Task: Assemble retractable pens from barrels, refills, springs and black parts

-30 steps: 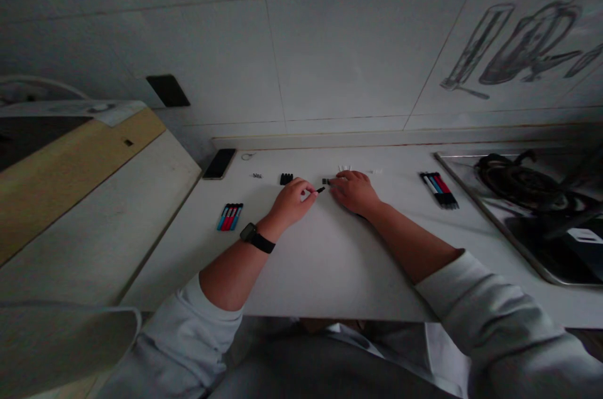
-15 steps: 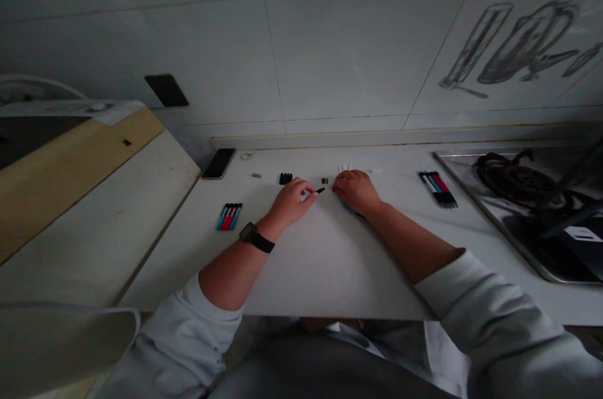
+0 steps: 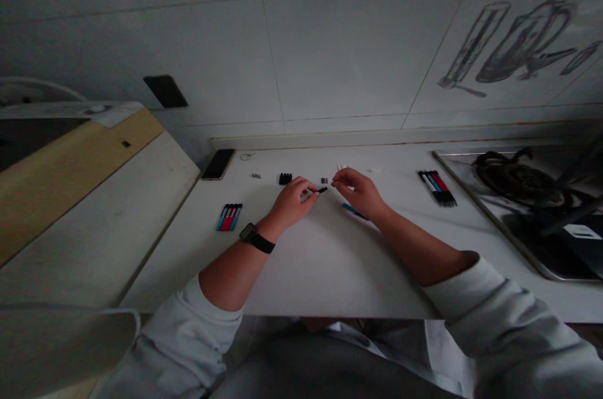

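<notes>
My left hand, with a black watch on its wrist, pinches a small black pen part that points to the right. Facing it, my right hand has thumb and forefinger pressed together; what sits between them is too small to make out. The hands are a short gap apart. Below my right hand lies a blue pen barrel, partly covered by the hand. Small dark pieces lie just beyond the fingertips. Several black pen parts stand in a row behind my left hand.
Blue and red barrels lie at left, near tiny spring-like pieces. A phone rests by the wall. Small white pieces lie behind my right hand. Pens sit at right, beside a gas stove.
My right hand has lifted slightly and turned, its fingertips now pinched closer to the left hand's part. More of the blue barrel shows. My left hand has barely moved.
</notes>
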Demonstrator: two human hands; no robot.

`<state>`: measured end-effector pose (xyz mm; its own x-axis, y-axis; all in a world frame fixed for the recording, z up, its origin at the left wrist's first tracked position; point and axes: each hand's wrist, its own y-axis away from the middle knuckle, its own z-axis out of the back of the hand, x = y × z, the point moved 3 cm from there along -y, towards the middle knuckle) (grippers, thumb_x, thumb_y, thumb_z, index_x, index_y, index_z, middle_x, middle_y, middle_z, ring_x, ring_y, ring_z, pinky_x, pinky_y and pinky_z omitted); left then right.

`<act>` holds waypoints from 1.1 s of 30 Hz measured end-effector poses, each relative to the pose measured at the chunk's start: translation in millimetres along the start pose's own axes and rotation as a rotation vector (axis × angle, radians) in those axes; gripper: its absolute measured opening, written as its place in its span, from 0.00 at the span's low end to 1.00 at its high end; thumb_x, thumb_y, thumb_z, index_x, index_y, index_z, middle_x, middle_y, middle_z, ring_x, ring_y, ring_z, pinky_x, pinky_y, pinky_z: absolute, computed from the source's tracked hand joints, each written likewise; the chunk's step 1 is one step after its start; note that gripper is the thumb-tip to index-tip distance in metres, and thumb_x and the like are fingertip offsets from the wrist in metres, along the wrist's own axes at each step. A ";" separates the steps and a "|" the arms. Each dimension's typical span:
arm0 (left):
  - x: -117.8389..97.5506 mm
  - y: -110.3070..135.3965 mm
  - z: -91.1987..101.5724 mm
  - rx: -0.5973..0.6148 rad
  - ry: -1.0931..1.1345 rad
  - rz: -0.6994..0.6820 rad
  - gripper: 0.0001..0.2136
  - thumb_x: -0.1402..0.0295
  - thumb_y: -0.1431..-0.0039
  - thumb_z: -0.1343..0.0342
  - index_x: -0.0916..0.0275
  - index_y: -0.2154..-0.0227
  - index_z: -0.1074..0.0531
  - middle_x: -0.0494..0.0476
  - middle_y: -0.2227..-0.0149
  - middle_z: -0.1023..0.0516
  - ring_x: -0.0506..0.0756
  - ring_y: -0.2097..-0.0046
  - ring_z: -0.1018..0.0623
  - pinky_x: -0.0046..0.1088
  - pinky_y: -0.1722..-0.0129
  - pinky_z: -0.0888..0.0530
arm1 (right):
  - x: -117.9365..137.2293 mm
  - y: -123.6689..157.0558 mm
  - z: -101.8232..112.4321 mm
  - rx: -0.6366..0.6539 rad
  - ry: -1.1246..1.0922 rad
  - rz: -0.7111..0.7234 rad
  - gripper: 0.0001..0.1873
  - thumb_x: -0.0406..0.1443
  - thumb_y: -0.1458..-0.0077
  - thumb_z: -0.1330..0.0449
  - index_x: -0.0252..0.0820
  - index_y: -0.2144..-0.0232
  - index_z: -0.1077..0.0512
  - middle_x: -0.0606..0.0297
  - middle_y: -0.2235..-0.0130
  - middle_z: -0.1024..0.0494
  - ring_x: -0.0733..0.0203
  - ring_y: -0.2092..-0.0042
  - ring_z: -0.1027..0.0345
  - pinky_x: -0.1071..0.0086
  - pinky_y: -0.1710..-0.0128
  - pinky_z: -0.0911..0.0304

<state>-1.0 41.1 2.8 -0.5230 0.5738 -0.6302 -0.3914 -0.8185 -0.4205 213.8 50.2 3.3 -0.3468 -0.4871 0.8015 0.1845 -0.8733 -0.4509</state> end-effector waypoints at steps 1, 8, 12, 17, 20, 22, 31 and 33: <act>-0.8 -0.1 0.2 -0.002 0.006 -0.004 0.03 0.68 0.33 0.42 0.60 0.62 0.24 0.57 0.58 0.23 0.55 0.56 0.24 0.33 0.56 0.27 | -1.2 -0.6 -0.9 -0.005 -0.069 -0.034 0.11 0.46 0.40 0.37 0.46 0.63 0.26 0.62 0.63 0.19 0.57 0.61 0.24 0.62 0.57 0.29; -6.0 -0.6 2.0 -0.008 0.024 -0.009 0.04 0.67 0.33 0.42 0.60 0.62 0.25 0.57 0.59 0.24 0.55 0.57 0.24 0.32 0.56 0.26 | -5.8 -1.8 -5.5 0.025 -0.271 -0.147 0.18 0.51 0.46 0.32 0.45 0.64 0.25 0.63 0.65 0.20 0.59 0.63 0.27 0.64 0.61 0.31; -7.5 -0.7 2.7 -0.013 0.034 -0.020 0.03 0.68 0.33 0.42 0.60 0.62 0.25 0.56 0.59 0.24 0.54 0.57 0.24 0.32 0.55 0.27 | -5.8 -0.7 -7.3 0.043 -0.289 -0.161 0.18 0.51 0.46 0.32 0.45 0.64 0.25 0.63 0.64 0.20 0.59 0.63 0.27 0.64 0.60 0.31; -6.3 -0.6 2.0 -0.011 0.075 0.017 0.04 0.66 0.32 0.43 0.60 0.61 0.25 0.57 0.58 0.24 0.54 0.58 0.24 0.31 0.59 0.26 | -6.2 -0.1 -8.2 0.043 -0.304 -0.169 0.18 0.51 0.47 0.31 0.45 0.63 0.24 0.63 0.63 0.19 0.58 0.62 0.25 0.62 0.58 0.29; -6.1 -0.3 1.7 -0.012 0.086 0.024 0.05 0.65 0.32 0.43 0.60 0.61 0.25 0.57 0.58 0.24 0.54 0.58 0.24 0.31 0.59 0.26 | -5.2 0.3 -7.6 0.046 -0.269 -0.154 0.17 0.50 0.46 0.32 0.45 0.63 0.23 0.62 0.62 0.18 0.58 0.61 0.24 0.62 0.57 0.28; -6.7 0.0 1.9 -0.013 0.088 0.016 0.05 0.65 0.32 0.43 0.60 0.61 0.25 0.57 0.59 0.24 0.54 0.58 0.23 0.30 0.60 0.26 | -3.6 0.9 -7.1 0.056 -0.221 -0.133 0.15 0.49 0.44 0.33 0.45 0.62 0.21 0.61 0.61 0.17 0.57 0.60 0.23 0.62 0.56 0.28; -6.4 0.3 -3.2 0.030 0.086 -0.099 0.02 0.71 0.36 0.39 0.60 0.61 0.25 0.57 0.58 0.23 0.55 0.54 0.23 0.32 0.55 0.25 | 18.0 7.6 -9.5 0.138 -0.024 0.124 0.13 0.45 0.37 0.37 0.47 0.56 0.17 0.59 0.59 0.16 0.57 0.58 0.22 0.65 0.56 0.26; -5.2 0.3 -3.8 0.020 0.083 -0.116 0.02 0.71 0.35 0.39 0.60 0.60 0.25 0.56 0.58 0.23 0.55 0.55 0.22 0.33 0.55 0.25 | 16.8 5.0 -3.4 0.110 0.008 0.129 0.14 0.45 0.37 0.37 0.47 0.54 0.18 0.59 0.57 0.16 0.57 0.57 0.21 0.65 0.55 0.26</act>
<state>4.4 37.7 3.4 -0.4094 0.6596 -0.6303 -0.4611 -0.7457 -0.4810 205.7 37.6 13.2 -0.3208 -0.5954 0.7366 0.3274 -0.7995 -0.5036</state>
